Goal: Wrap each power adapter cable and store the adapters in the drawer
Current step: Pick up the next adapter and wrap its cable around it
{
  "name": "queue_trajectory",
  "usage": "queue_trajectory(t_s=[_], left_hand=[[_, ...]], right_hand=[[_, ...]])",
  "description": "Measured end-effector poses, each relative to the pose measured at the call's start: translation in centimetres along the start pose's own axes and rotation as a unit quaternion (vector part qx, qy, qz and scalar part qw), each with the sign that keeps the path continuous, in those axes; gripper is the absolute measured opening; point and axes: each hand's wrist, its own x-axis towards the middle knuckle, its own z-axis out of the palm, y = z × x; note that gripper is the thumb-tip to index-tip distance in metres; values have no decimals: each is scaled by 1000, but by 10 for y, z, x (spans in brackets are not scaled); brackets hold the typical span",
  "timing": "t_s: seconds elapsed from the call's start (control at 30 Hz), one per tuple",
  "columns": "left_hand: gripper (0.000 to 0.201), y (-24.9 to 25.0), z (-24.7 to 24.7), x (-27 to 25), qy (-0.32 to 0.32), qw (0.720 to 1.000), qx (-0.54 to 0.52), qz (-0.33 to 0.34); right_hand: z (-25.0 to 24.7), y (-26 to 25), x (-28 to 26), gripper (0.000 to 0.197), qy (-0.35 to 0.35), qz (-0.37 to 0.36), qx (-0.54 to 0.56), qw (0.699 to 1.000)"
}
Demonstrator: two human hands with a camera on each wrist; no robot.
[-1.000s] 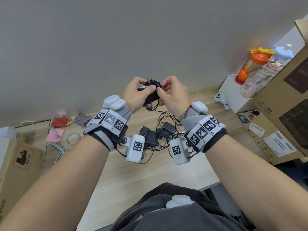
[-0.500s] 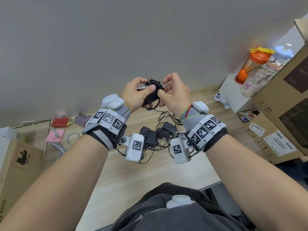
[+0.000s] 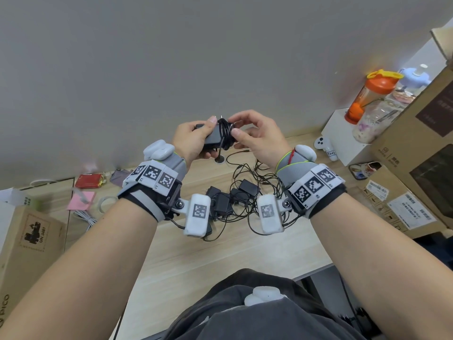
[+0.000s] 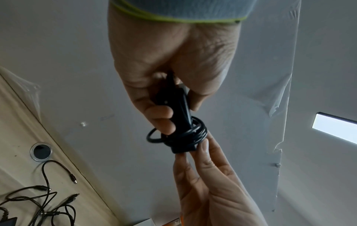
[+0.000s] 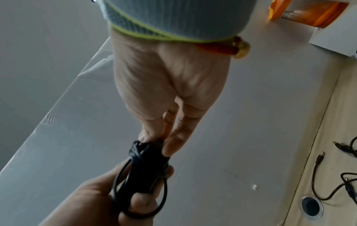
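Aloft, one adapter [image 3: 215, 137], two hands.

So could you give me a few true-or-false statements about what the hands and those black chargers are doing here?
1. The left hand grips a black power adapter wound with its cable. True.
2. The right hand rests flat on the light wooden desk. False: it is raised, its fingertips at the wound cable.
3. More black adapters with tangled cables lie on the desk. True.
4. The orange-lidded shaker bottle lies on its side. False: it stands upright.
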Motion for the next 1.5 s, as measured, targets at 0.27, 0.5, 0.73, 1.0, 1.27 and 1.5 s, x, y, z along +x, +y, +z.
queue_trajectory(t_s=[0.27, 0.5, 0.73, 1.0, 1.27, 1.5], left_hand=[[37, 1, -5, 0, -22, 997, 71, 28], [30, 1, -5, 1, -16, 993, 110, 40], [25, 5, 0, -6, -44, 992, 104, 59], [23, 3, 6, -12, -114, 981, 133, 83], [20, -4, 9, -6, -146, 973, 144, 102], [26, -15, 40, -4, -119, 979, 134, 96]], right_hand=[[-6, 2, 3, 19, -29, 39, -35, 998], [-6, 4, 7, 19, 96, 61, 39, 993], [-8, 5, 5, 11, 51, 87, 91, 991], [-12, 9, 5, 7, 72, 78, -5, 994], [-16, 24, 1, 16, 47, 156, 68, 984], [-32, 35, -17, 22, 35, 239, 116, 963]])
